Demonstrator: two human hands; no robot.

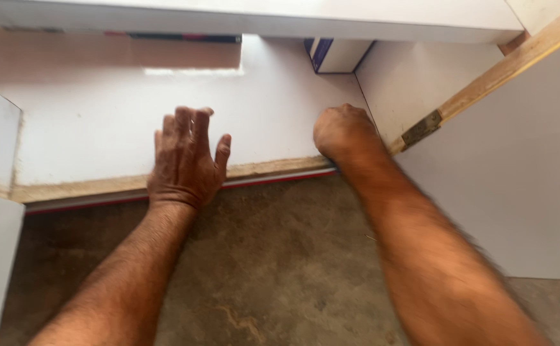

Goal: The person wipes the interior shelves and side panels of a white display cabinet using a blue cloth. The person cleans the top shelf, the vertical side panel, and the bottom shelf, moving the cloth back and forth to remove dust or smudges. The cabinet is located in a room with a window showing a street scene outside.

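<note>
- Left hand (187, 157) lies flat, fingers spread, on the white cabinet floor panel (100, 122)
- Right hand (343, 131) is curled into a fist at the panel's front edge, holding nothing visible
- Red-and-white edge strip (261, 180) runs just below both hands
- Brass hinge (421, 128) sits just right of the right hand

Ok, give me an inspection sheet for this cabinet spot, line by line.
Surface: white cabinet bottom panel, raw front edge, red-and-white strip under it.
Job's things: that panel only.
Clutter: white-and-blue box in back corner.
Hands: left hand flat, fingers spread on the panel; right hand fisted at the right front corner; contents cannot be told.
Cables: nothing seen.
Surroundings: open white door with metal hinge, concrete floor.
</note>
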